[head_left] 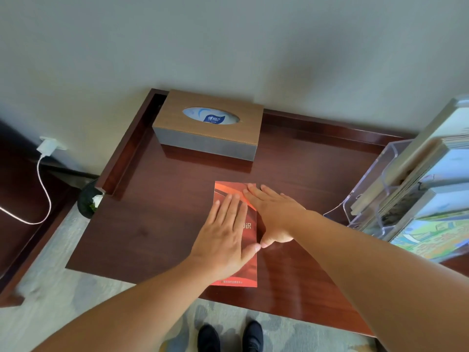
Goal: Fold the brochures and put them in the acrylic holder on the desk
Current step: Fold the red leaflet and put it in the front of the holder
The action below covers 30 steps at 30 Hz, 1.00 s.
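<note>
Brochure (pixel 236 270), thin, light, glossy, likely slippery, is pressed near desk (pixel 157 224) front edge by flat fingers of both hands; best pinched at an edge.

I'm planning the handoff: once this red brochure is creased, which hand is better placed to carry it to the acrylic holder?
Right, probably. The right hand presses the red brochure at its right edge, toward the acrylic holder; the left hand would have to cross over.

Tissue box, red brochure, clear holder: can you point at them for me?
tissue box (pixel 203 146), head view, front side.
red brochure (pixel 243 274), head view, lower part.
acrylic holder (pixel 392 158), head view, clear left wall.
</note>
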Each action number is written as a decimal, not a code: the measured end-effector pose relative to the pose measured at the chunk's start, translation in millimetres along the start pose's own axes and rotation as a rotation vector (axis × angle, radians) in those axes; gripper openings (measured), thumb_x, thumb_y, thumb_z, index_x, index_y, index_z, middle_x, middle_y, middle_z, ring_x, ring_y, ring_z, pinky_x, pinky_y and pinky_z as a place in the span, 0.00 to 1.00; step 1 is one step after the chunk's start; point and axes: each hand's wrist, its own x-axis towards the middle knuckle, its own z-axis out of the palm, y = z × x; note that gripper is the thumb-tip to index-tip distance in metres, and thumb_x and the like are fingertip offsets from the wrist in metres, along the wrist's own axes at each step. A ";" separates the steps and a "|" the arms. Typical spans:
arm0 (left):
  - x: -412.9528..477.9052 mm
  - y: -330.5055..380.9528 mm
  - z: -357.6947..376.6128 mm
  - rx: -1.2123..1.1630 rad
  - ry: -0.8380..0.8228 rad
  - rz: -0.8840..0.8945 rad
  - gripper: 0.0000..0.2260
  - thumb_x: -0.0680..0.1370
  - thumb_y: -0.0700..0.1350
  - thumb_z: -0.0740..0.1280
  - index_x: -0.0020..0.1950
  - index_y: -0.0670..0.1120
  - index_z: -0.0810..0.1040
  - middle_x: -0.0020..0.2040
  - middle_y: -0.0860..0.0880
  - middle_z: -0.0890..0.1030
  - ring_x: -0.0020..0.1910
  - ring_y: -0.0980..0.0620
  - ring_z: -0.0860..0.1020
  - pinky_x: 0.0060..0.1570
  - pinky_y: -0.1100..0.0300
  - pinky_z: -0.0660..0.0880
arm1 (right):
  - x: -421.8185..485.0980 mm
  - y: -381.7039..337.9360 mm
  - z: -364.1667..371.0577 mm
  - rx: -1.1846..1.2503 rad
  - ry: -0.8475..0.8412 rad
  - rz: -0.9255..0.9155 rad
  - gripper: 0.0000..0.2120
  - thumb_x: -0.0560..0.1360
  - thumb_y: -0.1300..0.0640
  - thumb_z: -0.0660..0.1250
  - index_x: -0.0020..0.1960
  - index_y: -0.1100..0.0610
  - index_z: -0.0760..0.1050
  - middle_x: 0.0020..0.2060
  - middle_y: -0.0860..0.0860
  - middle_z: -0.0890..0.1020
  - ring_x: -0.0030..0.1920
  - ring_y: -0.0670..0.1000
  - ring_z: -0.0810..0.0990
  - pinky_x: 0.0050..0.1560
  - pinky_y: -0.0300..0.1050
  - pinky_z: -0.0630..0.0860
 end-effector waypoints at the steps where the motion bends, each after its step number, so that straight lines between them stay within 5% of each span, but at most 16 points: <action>1: -7.0 2.5 0.8 0.005 -0.013 0.025 0.41 0.78 0.69 0.42 0.79 0.40 0.43 0.80 0.38 0.41 0.79 0.42 0.38 0.77 0.43 0.42 | -0.4 -0.5 -2.1 0.001 -0.016 0.005 0.59 0.68 0.48 0.77 0.79 0.50 0.33 0.78 0.45 0.35 0.79 0.51 0.38 0.76 0.56 0.49; 13: -37.7 6.4 -6.0 0.017 -0.166 0.111 0.45 0.74 0.72 0.51 0.80 0.46 0.38 0.79 0.41 0.34 0.77 0.45 0.32 0.76 0.47 0.36 | -5.3 -7.1 -7.4 -0.030 -0.036 0.040 0.58 0.69 0.51 0.77 0.79 0.51 0.34 0.79 0.46 0.37 0.79 0.51 0.40 0.77 0.57 0.52; 18: -33.7 4.3 -20.2 -0.117 -0.108 0.084 0.42 0.73 0.71 0.56 0.79 0.48 0.54 0.81 0.44 0.48 0.79 0.45 0.45 0.77 0.48 0.46 | -5.5 -6.1 -5.6 -0.007 -0.026 0.047 0.58 0.69 0.52 0.77 0.79 0.51 0.35 0.79 0.46 0.38 0.79 0.51 0.40 0.77 0.56 0.53; 22: -15.6 -4.8 -46.3 -0.430 0.084 -0.298 0.25 0.76 0.60 0.64 0.71 0.52 0.69 0.73 0.48 0.67 0.72 0.46 0.62 0.69 0.49 0.63 | -13.4 -16.2 2.8 0.299 0.118 0.112 0.48 0.71 0.57 0.72 0.80 0.50 0.44 0.79 0.50 0.47 0.78 0.57 0.52 0.72 0.55 0.64; 25: 4.6 -12.0 -60.8 -0.849 0.030 -0.712 0.24 0.76 0.53 0.66 0.71 0.49 0.69 0.68 0.44 0.70 0.66 0.42 0.70 0.62 0.50 0.71 | -17.4 -36.7 11.8 0.757 0.308 0.402 0.26 0.74 0.55 0.65 0.70 0.54 0.65 0.64 0.56 0.69 0.59 0.60 0.75 0.51 0.52 0.78; 27: 15.6 -12.3 -66.7 -1.074 0.013 -0.863 0.25 0.75 0.49 0.66 0.71 0.48 0.69 0.66 0.44 0.71 0.61 0.41 0.74 0.59 0.46 0.75 | -17.6 -49.9 14.5 1.118 0.270 0.524 0.21 0.73 0.53 0.64 0.64 0.57 0.69 0.58 0.59 0.75 0.47 0.58 0.79 0.40 0.48 0.77; 30: 21.0 -11.2 -72.7 -1.239 0.031 -1.004 0.21 0.76 0.44 0.66 0.68 0.45 0.70 0.59 0.45 0.74 0.49 0.45 0.77 0.50 0.51 0.78 | -20.1 -55.3 12.4 1.364 0.250 0.560 0.19 0.73 0.53 0.64 0.62 0.58 0.70 0.56 0.59 0.79 0.44 0.57 0.79 0.37 0.46 0.75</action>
